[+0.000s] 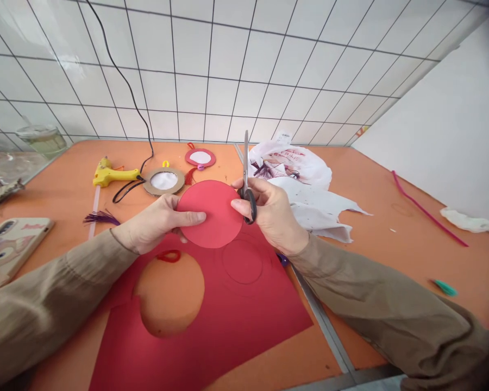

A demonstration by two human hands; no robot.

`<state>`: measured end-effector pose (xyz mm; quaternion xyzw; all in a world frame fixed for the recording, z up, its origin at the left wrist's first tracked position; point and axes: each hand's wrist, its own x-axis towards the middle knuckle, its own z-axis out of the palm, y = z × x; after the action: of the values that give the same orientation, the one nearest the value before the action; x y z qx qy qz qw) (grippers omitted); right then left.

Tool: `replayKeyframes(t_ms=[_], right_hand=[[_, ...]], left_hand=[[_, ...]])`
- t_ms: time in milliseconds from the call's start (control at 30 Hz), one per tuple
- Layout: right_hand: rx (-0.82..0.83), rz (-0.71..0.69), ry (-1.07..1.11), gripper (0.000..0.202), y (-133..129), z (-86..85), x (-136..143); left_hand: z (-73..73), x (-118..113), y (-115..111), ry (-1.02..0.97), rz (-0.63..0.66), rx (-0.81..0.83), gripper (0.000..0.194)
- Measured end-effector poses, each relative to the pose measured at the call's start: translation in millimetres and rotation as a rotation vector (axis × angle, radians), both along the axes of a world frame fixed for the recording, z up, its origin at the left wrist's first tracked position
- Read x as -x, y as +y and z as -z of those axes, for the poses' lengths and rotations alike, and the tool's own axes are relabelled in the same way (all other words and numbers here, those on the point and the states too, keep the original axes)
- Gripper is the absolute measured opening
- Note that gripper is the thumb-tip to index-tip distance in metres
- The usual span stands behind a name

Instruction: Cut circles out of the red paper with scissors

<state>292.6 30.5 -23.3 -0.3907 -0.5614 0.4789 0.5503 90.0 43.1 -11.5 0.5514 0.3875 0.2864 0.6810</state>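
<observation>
Disc of red paper, held above the cut sheet: likely light, bendable, easily creased; best taken near the rim. Left hand pinches it, thumb on top; right hand closed round scissors, thumb apparently also on its edge.
</observation>
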Motion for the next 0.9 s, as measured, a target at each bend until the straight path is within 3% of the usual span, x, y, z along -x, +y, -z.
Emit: replayKeyframes(t_ms=[367,633,800,900], right_hand=[[-0.033,0.065,-0.002,0.025,2,7.1,1],[0.001,0.040,0.020,0.024,1,8.1,4],[-0.035,-0.136,0.080,0.016,0,7.7,0],[-0.048,-0.228,0.098,0.025,2,10.0,-4]], left_hand=[[8.9,-5,-1,-0.043,-0.091,0.083,0.017],[8.0,-6,-2,-0.110,-0.205,0.030,0.013],[1.0,-1,3,-0.105,-0.233,-0.009,0.014],[-5.4,3,6,-0.105,-0.266,-0.018,0.014]])
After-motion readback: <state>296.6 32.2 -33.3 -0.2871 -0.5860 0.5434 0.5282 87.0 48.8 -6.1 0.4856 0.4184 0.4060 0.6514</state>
